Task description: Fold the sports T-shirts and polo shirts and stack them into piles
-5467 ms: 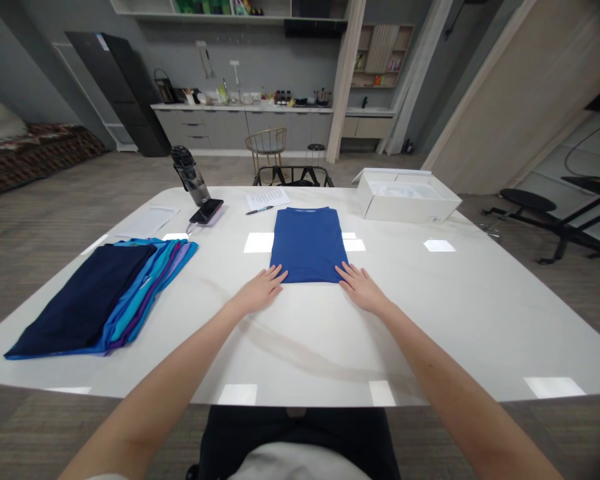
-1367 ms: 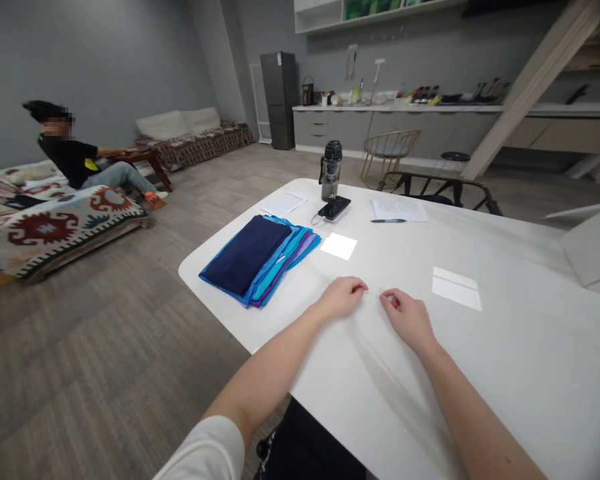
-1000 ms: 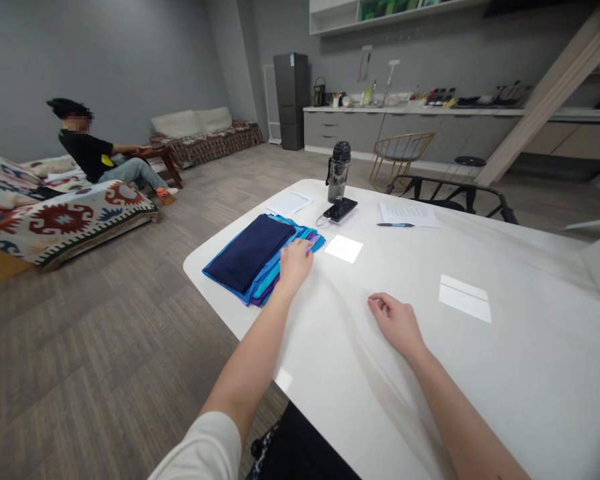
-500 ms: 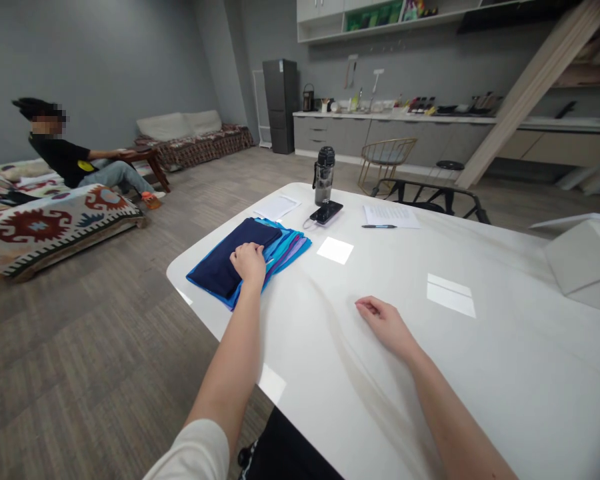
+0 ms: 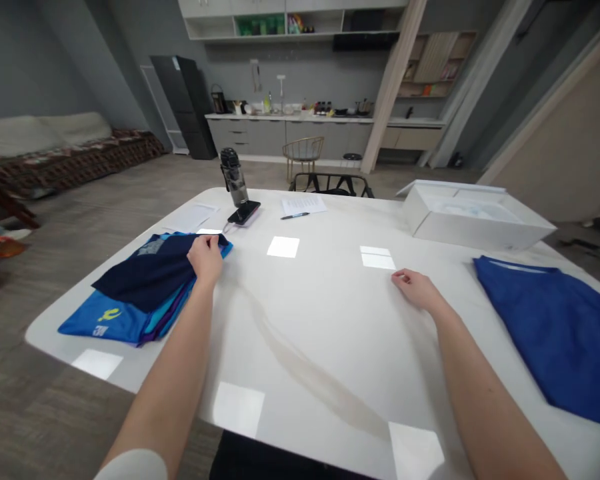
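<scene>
My left hand (image 5: 206, 259) pinches the edge of a dark navy folded garment (image 5: 153, 270), which lies askew on top of a stack of folded shirts. Under it a bright blue shirt (image 5: 105, 317) with a yellow print shows, along with teal and purple layers at the stack's right side. My right hand (image 5: 416, 288) hovers over or rests on the white table, fingers curled together with nothing in them. To its right a royal blue garment (image 5: 555, 327) is spread on the table, partly cut off by the frame edge.
On the white table (image 5: 300, 313) stand a dark water bottle (image 5: 235, 179), a phone (image 5: 244, 213) with a cable, papers (image 5: 305, 203), a pen (image 5: 295, 215) and an open white box (image 5: 475, 213). A black chair (image 5: 330, 183) is behind the table.
The view has swung right, bringing the box and royal blue garment into sight. My left hand has shifted the navy garment's edge, baring the blue shirt's print. My right hand has moved rightward.
</scene>
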Tool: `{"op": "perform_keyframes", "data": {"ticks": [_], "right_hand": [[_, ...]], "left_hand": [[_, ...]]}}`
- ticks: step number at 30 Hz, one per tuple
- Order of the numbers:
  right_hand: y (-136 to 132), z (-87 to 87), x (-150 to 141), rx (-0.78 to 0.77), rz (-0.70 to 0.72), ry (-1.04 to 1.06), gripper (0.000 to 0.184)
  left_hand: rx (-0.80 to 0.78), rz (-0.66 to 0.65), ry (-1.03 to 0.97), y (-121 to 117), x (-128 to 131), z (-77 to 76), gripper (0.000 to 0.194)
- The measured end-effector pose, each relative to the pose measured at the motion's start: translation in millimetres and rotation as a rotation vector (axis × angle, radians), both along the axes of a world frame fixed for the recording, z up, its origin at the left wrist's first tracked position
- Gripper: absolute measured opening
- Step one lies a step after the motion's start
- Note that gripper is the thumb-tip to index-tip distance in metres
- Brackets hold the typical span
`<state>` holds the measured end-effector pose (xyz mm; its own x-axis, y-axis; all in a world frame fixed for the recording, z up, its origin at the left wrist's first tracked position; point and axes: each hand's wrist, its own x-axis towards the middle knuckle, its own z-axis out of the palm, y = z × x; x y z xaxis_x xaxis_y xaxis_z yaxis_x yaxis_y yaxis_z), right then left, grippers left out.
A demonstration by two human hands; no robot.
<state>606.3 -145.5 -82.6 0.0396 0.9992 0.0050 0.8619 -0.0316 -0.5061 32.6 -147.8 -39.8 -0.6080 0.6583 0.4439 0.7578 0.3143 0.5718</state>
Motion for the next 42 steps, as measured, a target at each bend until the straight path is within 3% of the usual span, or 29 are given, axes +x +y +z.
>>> {"op": "perform_keyframes", "data": {"ticks": [3,6,10,12,14,16,18,20,23,27,30,32,35,37,39,42], "right_hand": [[-1.3,7.5,6.0,-0.084,0.005,0.065,0.032],[-4.2,12.9,-2.3,-0.13,0.095,0.141,0.033],[-10.8,19.0,-19.5,-0.161,0.207,0.202,0.034],[-15.7,23.6,-29.4,-0.16,0.257,0.241,0.052],[-21.0,28.6,-40.7,-0.131,0.337,0.285,0.08],[-25.5,33.2,-53.1,-0.136,0.463,0.333,0.082],[-28.5,37.4,-64.2,-0.2,0.553,0.349,0.052],[-30.1,42.7,-69.6,-0.241,0.552,0.329,0.031],[-30.8,54.1,-59.0,-0.241,0.497,0.27,0.024],[-29.8,66.8,-21.8,-0.414,0.478,0.129,0.022],[-27.3,65.4,-9.9,-0.525,0.486,0.08,0.031],[-25.7,58.1,-19.4,-0.437,0.453,0.102,0.035],[-25.1,40.3,-51.4,-0.199,0.394,0.064,0.031],[-26.6,27.7,-73.9,-0.093,0.427,0.017,0.029],[-29.2,18.5,-91.2,-0.068,0.46,-0.025,0.025],[-33.1,14.6,-104.9,-0.124,0.388,-0.028,0.008]], "left_hand": [[0.022,-0.156,-0.11,24.3,55.9,6.5,0.028],[0.002,-0.424,-0.217,30.5,121.7,10.7,0.027],[-0.051,-0.843,-0.342,9.7,204.4,13.1,0.023],[-0.074,-1.013,-0.43,-7.7,236.2,14.3,0.024],[-0.103,-1.134,-0.546,-24.7,259.4,15.6,0.027],[-0.123,-1.232,-0.633,-37.6,274.0,17.1,0.029],[-0.135,-1.308,-0.64,-44.0,279.7,18.7,0.029],[-0.17,-1.349,-0.533,-42.9,275.7,19.6,0.028],[-0.312,-1.282,-0.226,-30.1,252.0,17.0,0.032],[-0.519,-0.999,0.11,-7.3,208.1,2.1,0.029],[-0.549,-0.962,0.232,2.1,191.7,-11.9,0.048],[-0.556,-1.017,0.26,4.0,192.2,-18.9,0.045],[-0.539,-1.09,0.253,3.4,200.8,-23.8,0.024],[-0.51,-1.11,0.236,1.9,205.4,-23.1,0.01],[-0.488,-1.066,0.215,-0.2,207.8,-19.3,0.003],[-0.431,-0.968,0.198,-4.7,211.2,-9.4,0.011]]}}
